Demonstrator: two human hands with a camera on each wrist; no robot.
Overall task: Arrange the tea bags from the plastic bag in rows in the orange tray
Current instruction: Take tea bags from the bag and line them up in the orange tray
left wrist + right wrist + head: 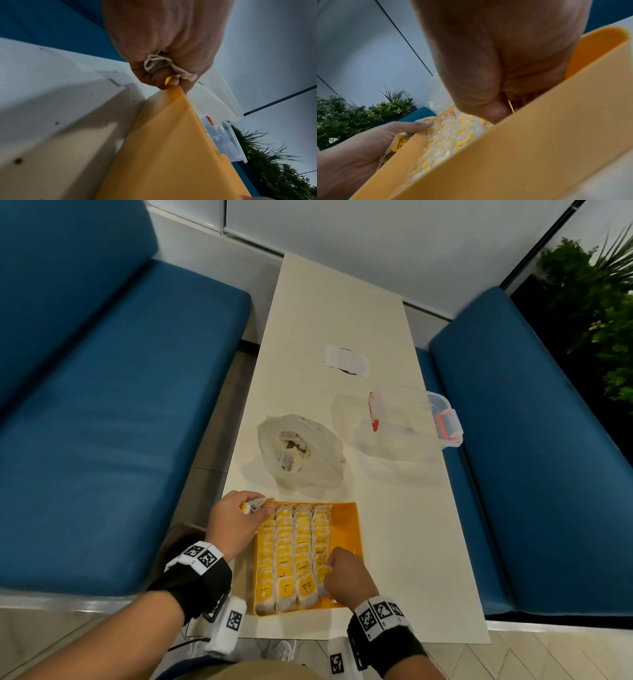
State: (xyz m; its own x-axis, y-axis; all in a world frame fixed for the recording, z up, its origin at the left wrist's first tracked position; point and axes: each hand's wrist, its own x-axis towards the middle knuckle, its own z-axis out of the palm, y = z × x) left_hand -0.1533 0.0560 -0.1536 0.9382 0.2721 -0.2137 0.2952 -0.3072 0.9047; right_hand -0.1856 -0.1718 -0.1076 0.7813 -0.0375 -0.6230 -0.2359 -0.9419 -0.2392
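A long white table runs between two blue benches, with a white wall beyond its far end and green plants past the right bench. The orange tray lies at the table's near end, holding four rows of tea bags; yellow tags read "RELAX". Just beyond the tray sits the plastic bag, more tea bags inside. Right of the plastic bag stands a clear container with orange clips. Left hand, at the tray's far-left corner, clutches several tea bags. Right hand, inside the tray's near-right part, pinches a tag in the fourth row.
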